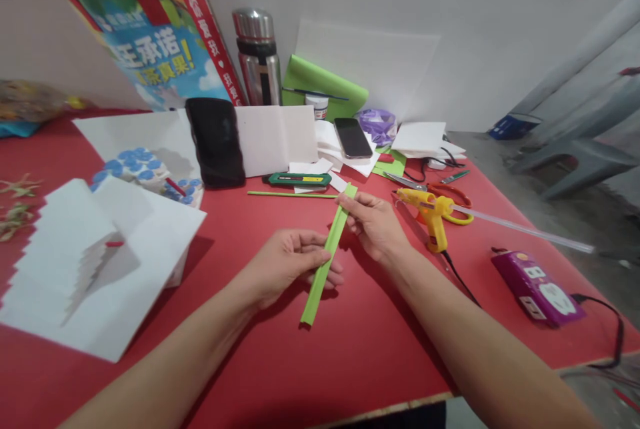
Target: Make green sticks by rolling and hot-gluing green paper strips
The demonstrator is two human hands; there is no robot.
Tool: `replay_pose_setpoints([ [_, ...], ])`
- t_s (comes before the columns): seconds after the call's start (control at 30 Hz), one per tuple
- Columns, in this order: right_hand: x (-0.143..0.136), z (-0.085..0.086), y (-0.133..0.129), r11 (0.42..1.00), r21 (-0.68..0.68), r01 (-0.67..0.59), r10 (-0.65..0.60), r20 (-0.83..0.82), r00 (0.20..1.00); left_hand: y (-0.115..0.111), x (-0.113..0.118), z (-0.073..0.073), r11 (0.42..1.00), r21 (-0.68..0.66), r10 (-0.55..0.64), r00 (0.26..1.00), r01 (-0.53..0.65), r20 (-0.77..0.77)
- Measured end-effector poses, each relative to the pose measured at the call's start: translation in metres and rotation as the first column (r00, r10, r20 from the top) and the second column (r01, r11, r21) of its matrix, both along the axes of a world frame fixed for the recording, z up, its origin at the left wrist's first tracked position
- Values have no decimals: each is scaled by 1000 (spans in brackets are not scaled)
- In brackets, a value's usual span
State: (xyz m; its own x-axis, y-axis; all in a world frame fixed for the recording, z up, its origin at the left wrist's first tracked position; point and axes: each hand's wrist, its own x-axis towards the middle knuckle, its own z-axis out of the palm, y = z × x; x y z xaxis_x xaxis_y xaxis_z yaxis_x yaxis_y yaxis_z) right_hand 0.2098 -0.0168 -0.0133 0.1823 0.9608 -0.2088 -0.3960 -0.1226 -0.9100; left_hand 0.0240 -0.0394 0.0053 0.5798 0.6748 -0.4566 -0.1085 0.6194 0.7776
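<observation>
A folded green paper strip [317,289] slants over the red table, held in both hands. My left hand [295,259] pinches it around the middle, thumb on top and fingers beneath. At its far end, my right hand [373,221] grips it between thumb and fingers. A lengthwise crease runs along the strip. Just beyond lies a thin green stick [290,194], and behind that a green utility knife [300,179]. The yellow glue gun [431,212] rests right of my right hand, a long clear glue stick [525,229] in its back.
White cut paper [145,282] stands at left on the red table [280,375]. A dark phone [216,142] leans upright; another phone [353,138] lies behind. Scissors [463,195], a purple power strip [537,289] and cords are at right. A steel flask [259,59] stands behind.
</observation>
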Motion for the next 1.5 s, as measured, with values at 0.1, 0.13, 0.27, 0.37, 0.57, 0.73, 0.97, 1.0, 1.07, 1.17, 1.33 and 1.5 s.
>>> replay_pose_setpoints([
  [0.1,3,1,2,999,3,-51,51,-61,997,3,-4,-2,998,-38,-41,997,44,69],
  [0.13,4,1,2,997,13,-73,74,-80,994,4,-6,-2,998,-47,-47,995,51,84],
  [0.27,5,2,4,991,45,-127,132,-124,984,8,-9,-3,994,-94,-47,994,56,95],
  [0.37,6,1,4,991,30,-129,131,-94,987,8,-7,-4,995,-81,-48,998,51,44],
  [0.57,7,-3,2,994,-51,-93,96,67,993,1,3,-6,976,219,73,952,-6,-296],
  [0.73,8,3,0,994,-65,-88,94,91,991,1,0,-3,963,264,42,940,52,-339],
  [0.97,11,11,-1,988,-77,-130,134,49,990,10,-12,-3,998,-4,-58,996,58,-63],
  [1.0,11,12,-1,987,-75,-140,143,42,989,11,-12,-4,998,-11,-59,997,59,-53],
  [1.07,12,12,-1,986,-64,-155,157,35,987,11,-13,-4,998,-23,-58,998,58,-37],
  [1.17,11,14,-2,984,-33,-173,174,33,984,11,-12,-1,997,-44,-63,998,63,-13],
  [1.33,10,14,-2,982,20,-186,186,-4,982,11,-11,4,996,-45,-81,997,81,-11],
  [1.5,7,13,-5,967,-7,-253,253,-37,967,9,-8,3,1000,-16,-26,997,25,-71],
])
